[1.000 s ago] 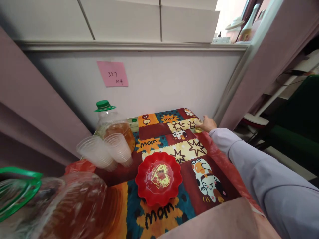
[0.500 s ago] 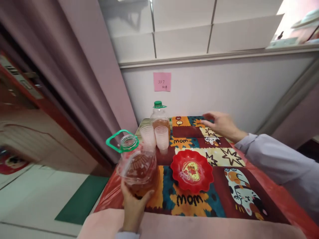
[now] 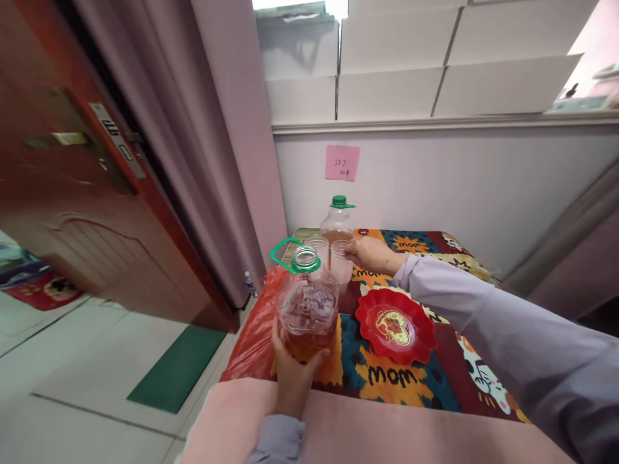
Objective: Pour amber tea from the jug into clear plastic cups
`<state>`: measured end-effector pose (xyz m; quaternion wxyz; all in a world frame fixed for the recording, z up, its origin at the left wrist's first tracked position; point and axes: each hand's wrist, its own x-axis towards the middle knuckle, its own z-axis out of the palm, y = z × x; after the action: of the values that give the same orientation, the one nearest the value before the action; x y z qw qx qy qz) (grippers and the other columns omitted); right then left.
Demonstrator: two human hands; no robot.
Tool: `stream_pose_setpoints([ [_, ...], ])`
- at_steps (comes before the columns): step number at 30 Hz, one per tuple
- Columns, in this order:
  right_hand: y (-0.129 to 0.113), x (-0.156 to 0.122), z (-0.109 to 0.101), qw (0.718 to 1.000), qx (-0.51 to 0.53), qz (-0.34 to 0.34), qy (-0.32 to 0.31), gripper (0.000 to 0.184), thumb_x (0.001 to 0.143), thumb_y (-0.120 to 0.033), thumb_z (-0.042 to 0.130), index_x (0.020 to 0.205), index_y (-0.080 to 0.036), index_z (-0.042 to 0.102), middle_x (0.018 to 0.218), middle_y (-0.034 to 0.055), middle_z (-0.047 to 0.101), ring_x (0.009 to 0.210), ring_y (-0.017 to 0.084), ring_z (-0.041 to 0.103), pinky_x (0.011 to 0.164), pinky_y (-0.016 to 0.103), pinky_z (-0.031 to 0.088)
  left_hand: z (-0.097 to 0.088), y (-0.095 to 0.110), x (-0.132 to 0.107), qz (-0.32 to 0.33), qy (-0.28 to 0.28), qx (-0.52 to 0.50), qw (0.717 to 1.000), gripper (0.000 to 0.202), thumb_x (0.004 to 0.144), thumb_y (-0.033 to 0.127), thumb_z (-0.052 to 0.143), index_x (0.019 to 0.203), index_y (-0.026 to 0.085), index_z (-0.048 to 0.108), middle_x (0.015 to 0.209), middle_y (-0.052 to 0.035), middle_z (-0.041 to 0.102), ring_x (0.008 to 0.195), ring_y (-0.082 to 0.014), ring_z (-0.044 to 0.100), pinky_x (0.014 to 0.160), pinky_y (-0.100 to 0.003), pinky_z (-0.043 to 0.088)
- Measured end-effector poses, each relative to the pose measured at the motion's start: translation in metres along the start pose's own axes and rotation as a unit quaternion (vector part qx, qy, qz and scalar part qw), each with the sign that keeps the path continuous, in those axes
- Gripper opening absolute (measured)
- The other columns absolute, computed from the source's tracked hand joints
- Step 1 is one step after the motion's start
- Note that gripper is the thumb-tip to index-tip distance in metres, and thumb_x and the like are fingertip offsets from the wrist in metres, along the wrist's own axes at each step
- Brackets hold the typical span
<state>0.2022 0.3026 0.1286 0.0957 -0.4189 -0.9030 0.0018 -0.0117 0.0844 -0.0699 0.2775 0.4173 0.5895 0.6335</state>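
A clear plastic jug [image 3: 309, 309] of amber liquid stands uncapped at the near left, a green carrying ring round its neck. My left hand [image 3: 297, 380] is wrapped round its lower side, thumb to the right. Behind it are two stacks of clear plastic cups, the left cup stack [image 3: 318, 245] partly hidden by the jug's neck. At the rim of the right cup stack [image 3: 341, 270], the fingers of my right hand [image 3: 374, 255] are pinched; how many cups they grip is unclear. A red scalloped dish [image 3: 413, 338] with a gold heart design lies below my right forearm.
A second jug [image 3: 337, 222] with a green cap stands behind the cups, near the wall. Patterned mats [image 3: 394, 380] cover the table. To the left are a wooden door [image 3: 159, 270], a green floor mat [image 3: 176, 367] and a small bottle [image 3: 250, 283] on the floor.
My right hand has moved left from above the back mats to the right cup stack and closed at its rim. My left hand stays round the jug. The view has swung left.
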Motion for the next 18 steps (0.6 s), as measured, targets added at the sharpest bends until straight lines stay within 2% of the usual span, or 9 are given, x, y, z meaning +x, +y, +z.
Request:
stream_pose_setpoints([
  [3, 0.001, 0.001, 0.002, 1.0, 0.01, -0.004, 0.008, 0.025, 0.1, -0.02, 0.063, 0.087, -0.024, 0.084, 0.101, 0.011, 0.084, 0.097, 0.031, 0.078, 0.092, 0.043, 0.058, 0.001, -0.002, -0.001, -0.014, -0.011, -0.021, 1.0, 0.142, 0.063, 0.043, 0.102, 0.175, 0.026, 0.017, 0.179, -0.0257, 0.035, 0.167, -0.0422, 0.036, 0.132, -0.059, 0.039],
  [7, 0.004, 0.0, 0.004, 0.999, 0.022, -0.008, 0.03, 0.018, 0.097, -0.02, 0.07, 0.085, -0.023, 0.083, 0.098, 0.0081, 0.084, 0.094, 0.027, 0.076, 0.09, 0.038, 0.056, 0.003, -0.001, 0.0, -0.013, -0.002, -0.03, 0.999, 0.147, 0.061, 0.041, 0.104, 0.176, 0.025, 0.014, 0.181, -0.0279, 0.028, 0.169, -0.045, 0.03, 0.129, -0.059, 0.044],
  [9, 0.006, -0.001, 0.007, 0.999, 0.028, -0.005, 0.04, 0.013, 0.094, -0.019, 0.075, 0.085, -0.023, 0.083, 0.093, 0.0065, 0.083, 0.09, 0.024, 0.075, 0.085, 0.035, 0.054, 0.003, 0.003, 0.0, -0.013, -0.002, -0.036, 0.999, 0.147, 0.061, 0.04, 0.103, 0.177, 0.024, 0.013, 0.18, -0.0282, 0.029, 0.168, -0.0446, 0.031, 0.128, -0.059, 0.045],
  [12, 0.009, 0.0, 0.004, 0.996, 0.056, -0.003, 0.076, 0.006, 0.092, -0.023, 0.083, 0.086, -0.022, 0.083, 0.091, 0.0057, 0.081, 0.084, 0.022, 0.072, 0.08, 0.032, 0.05, 0.004, 0.01, -0.001, -0.017, -0.004, -0.047, 0.999, 0.146, 0.061, 0.04, 0.104, 0.176, 0.023, 0.014, 0.178, -0.0288, 0.035, 0.163, -0.0435, 0.043, 0.128, -0.056, 0.046],
  [15, 0.014, -0.007, -0.017, 0.98, 0.111, -0.014, 0.168, 0.009, 0.094, -0.026, 0.083, 0.086, -0.022, 0.082, 0.091, 0.0048, 0.08, 0.079, 0.019, 0.069, 0.077, 0.03, 0.047, 0.005, 0.016, -0.001, -0.016, 0.001, -0.054, 0.998, 0.143, 0.063, 0.041, 0.103, 0.175, 0.022, 0.016, 0.176, -0.0292, 0.037, 0.16, -0.0427, 0.047, 0.128, -0.056, 0.045],
  [18, 0.022, -0.031, -0.048, 0.955, 0.117, -0.022, 0.27, 0.011, 0.098, -0.029, 0.077, 0.09, -0.022, 0.08, 0.091, 0.0043, 0.078, 0.076, 0.017, 0.065, 0.076, 0.03, 0.046, 0.006, 0.016, 0.001, -0.01, 0.021, -0.058, 0.998, 0.141, 0.061, 0.044, 0.103, 0.173, 0.023, 0.02, 0.171, -0.0276, 0.044, 0.159, -0.0425, 0.048, 0.129, -0.059, 0.042],
])
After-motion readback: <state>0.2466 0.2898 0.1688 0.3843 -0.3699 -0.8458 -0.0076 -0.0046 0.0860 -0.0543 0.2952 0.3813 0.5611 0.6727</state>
